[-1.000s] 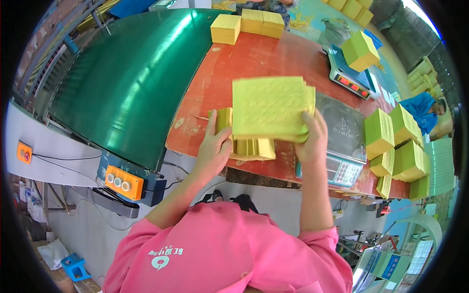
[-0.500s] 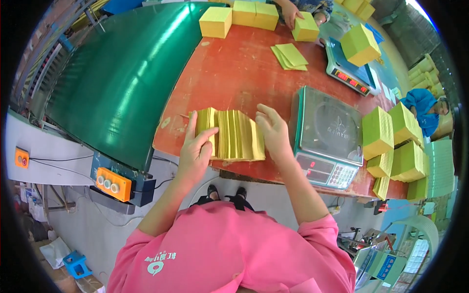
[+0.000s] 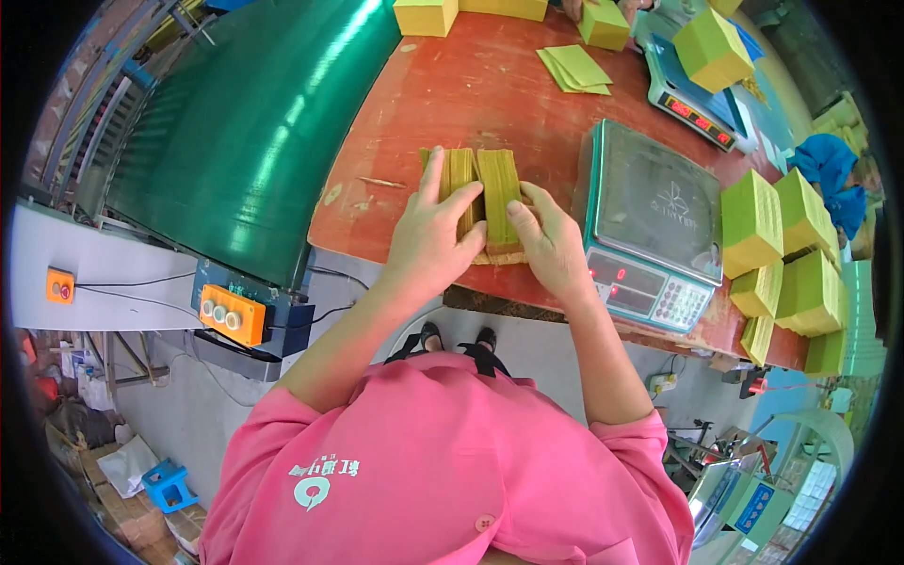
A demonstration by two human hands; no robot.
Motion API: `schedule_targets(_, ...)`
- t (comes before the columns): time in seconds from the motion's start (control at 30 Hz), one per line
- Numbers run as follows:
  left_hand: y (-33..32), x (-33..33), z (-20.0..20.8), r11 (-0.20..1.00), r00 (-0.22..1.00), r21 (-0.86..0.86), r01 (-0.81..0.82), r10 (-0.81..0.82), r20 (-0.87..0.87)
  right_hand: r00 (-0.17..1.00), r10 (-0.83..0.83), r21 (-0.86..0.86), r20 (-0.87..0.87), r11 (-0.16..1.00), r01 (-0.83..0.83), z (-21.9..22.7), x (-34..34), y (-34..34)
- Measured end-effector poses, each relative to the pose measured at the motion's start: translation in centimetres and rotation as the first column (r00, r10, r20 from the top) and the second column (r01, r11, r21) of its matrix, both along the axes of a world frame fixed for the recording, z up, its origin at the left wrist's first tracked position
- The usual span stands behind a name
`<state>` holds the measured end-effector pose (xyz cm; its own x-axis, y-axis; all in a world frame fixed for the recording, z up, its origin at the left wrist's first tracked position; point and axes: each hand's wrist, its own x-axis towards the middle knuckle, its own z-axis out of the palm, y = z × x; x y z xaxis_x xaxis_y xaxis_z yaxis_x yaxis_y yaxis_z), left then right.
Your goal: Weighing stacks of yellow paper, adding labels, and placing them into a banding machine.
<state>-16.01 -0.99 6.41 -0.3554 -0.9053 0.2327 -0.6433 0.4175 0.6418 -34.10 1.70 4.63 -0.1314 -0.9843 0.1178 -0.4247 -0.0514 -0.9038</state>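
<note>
A stack of yellow paper sheets (image 3: 498,184) stands on edge on the red table, parted by a narrow dark gap into a left and a right bundle. My left hand (image 3: 435,231) grips the left bundle, its index finger stretched along the far left and the other fingers bent at the gap. Against the right bundle's outer side, my right hand (image 3: 549,243) presses with the thumb on the near top edge and the fingers curled behind. Parts of the left bundle are hidden under my left hand.
Right of my hands stands a green-edged scale (image 3: 656,193); a second scale (image 3: 695,113) bears a yellow paper block. A few loose sheets (image 3: 574,70) lie farther back. Yellow blocks (image 3: 751,226) stack up at the right. A green conveyor belt (image 3: 250,141) runs along the left. Another person's hands (image 3: 633,8) touch a block.
The fanned-out stack is now squeezed together and split into two bundles. My right hand has come in against its side, and my left fingers have shifted to the gap.
</note>
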Motion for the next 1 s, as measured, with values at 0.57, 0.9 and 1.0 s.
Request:
schedule_targets(0.57, -2.8, 1.8, -5.7, 0.749, 0.476, 0.588, 0.304, 0.415, -0.775, 0.884, -0.016, 0.187, 0.466, 0.979, -0.081, -0.7, -0.6, -0.1)
schedule_targets(0.9, -5.4, 3.3, -4.8, 0.977, 0.951, 0.175, 0.123, -0.066, -0.302, 0.964, 0.041, 0.103, 0.264, 0.992, -0.07, 1.5, 0.3, -0.3)
schedule_targets(1.0, -5.1, 3.8, -8.3, 0.978, 0.937, 0.181, 0.104, -0.036, -0.346, 0.951, 0.057, 0.087, 0.303, 0.992, -0.087, -2.2, 0.0, -1.4)
